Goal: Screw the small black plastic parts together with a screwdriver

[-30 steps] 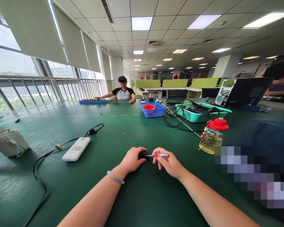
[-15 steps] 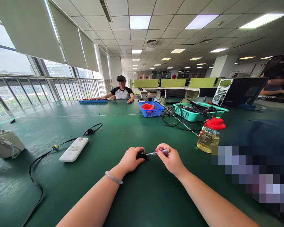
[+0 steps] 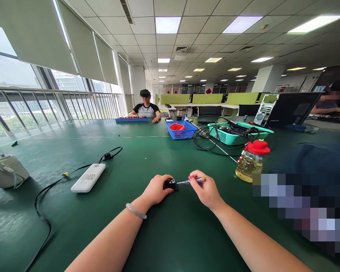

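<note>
Now has the blue tray (image 3: 132, 119) farther right than a moment ago, before the co-worker (image 3: 146, 111) across the counter (image 3: 147, 147). Grips a black part (image 3: 170, 184) low at the counter with the fingers (image 3: 167, 176) of the left hand (image 3: 155, 190); pinches a near-level screwdriver (image 3: 184, 183) in those of the right hand (image 3: 206, 190), with tip at the part's right end.

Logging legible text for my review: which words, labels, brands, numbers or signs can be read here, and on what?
No text can be read.
White device: printed lines, too small to read.
Red diamond sign at the back: any lettering too small to read.
Black panel: small pale mark, illegible.
Black part at the left hand and screwdriver in the right hand: no lettering discernible.
</note>
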{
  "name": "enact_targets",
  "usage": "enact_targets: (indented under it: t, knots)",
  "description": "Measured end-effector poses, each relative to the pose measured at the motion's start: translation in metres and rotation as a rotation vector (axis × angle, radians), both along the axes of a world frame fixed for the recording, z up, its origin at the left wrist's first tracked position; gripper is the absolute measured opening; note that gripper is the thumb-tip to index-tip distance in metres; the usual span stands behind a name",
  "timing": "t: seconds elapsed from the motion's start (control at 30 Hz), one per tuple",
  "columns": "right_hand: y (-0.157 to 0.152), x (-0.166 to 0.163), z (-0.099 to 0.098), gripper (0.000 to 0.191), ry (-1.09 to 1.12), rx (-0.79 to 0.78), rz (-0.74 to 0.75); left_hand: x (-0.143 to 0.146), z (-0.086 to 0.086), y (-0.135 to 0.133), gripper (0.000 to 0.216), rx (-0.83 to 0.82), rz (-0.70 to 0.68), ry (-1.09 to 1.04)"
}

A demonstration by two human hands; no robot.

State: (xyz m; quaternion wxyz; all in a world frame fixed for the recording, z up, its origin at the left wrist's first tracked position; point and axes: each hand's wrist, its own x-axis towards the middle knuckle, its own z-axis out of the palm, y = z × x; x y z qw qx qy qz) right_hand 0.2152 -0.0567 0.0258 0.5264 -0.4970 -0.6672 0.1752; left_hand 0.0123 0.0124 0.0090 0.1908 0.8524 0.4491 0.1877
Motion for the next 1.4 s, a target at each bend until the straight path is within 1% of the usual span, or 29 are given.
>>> enact_targets:
  t: [0.23, 0.33, 0.4, 0.47, 0.6, 0.8, 0.9, 1.0, 1.1, 1.4]
  knots:
    - [0.002, 0.0, -0.004, 0.03, 0.02, -0.024, 0.002, 0.0, 0.001, -0.001, 0.039, 0.001, -0.01, -0.009]
    - [0.006, 0.002, -0.009, 0.033, 0.068, -0.06, -0.009, 0.0, 0.001, -0.001, 0.039, -0.006, -0.001, -0.007]
    - [0.01, 0.003, -0.013, 0.037, 0.166, -0.104, -0.006, 0.0, 0.001, 0.0, 0.039, -0.01, 0.001, -0.004]
    - [0.015, 0.003, -0.017, 0.041, 0.309, -0.151, 0.017, 0.0, 0.001, 0.0, 0.04, -0.012, 0.005, 0.001]
    - [0.022, 0.003, -0.02, 0.044, 0.552, -0.235, 0.058, 0.0, 0.0, 0.0, 0.04, -0.007, 0.014, -0.001]
    - [0.025, 0.004, -0.022, 0.047, 0.766, -0.338, 0.081, -0.001, 0.0, -0.001, 0.041, -0.004, 0.013, -0.007]
    - [0.025, 0.005, -0.022, 0.048, 0.811, -0.385, 0.104, -0.001, 0.001, -0.001, 0.04, -0.009, 0.011, -0.006]
    - [0.025, 0.007, -0.021, 0.045, 0.871, -0.413, 0.106, -0.001, 0.002, -0.001, 0.038, -0.023, 0.015, -0.011]
    - [0.025, 0.008, -0.021, 0.044, 0.915, -0.423, 0.081, -0.001, 0.002, -0.001, 0.038, -0.032, 0.02, -0.011]
    - [0.026, 0.008, -0.022, 0.041, 0.939, -0.413, -0.029, -0.001, 0.001, -0.001, 0.039, -0.037, 0.021, -0.015]
